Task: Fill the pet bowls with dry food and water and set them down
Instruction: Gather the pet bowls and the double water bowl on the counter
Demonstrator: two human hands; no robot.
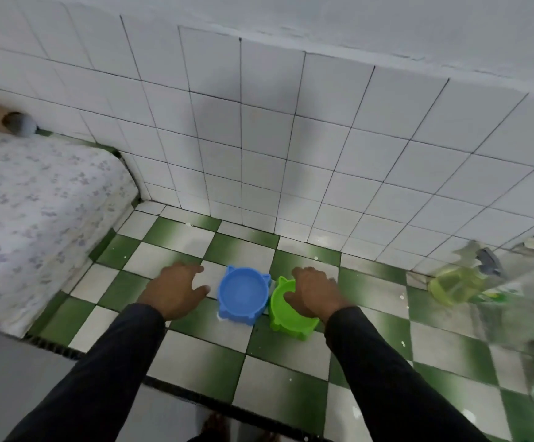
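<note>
Two cat-shaped pet bowls stand side by side on the green and white checkered floor (195, 352) near the tiled wall. The blue bowl (243, 293) is on the left and looks empty. The green bowl (286, 314) is on the right, touching it. My right hand (315, 293) lies over the green bowl's right side, thumb hooked over its rim inside and fingers on its outer edge. Just left of the blue bowl, my left hand (176, 287) hovers with spread fingers and does not touch it.
A white tiled wall (259, 138) rises right behind the bowls. A mattress in a flowered sheet (36, 212) fills the left. At the right stands a spray bottle of yellow-green liquid (457, 280), with blurred clear plastic (530, 298) beyond it.
</note>
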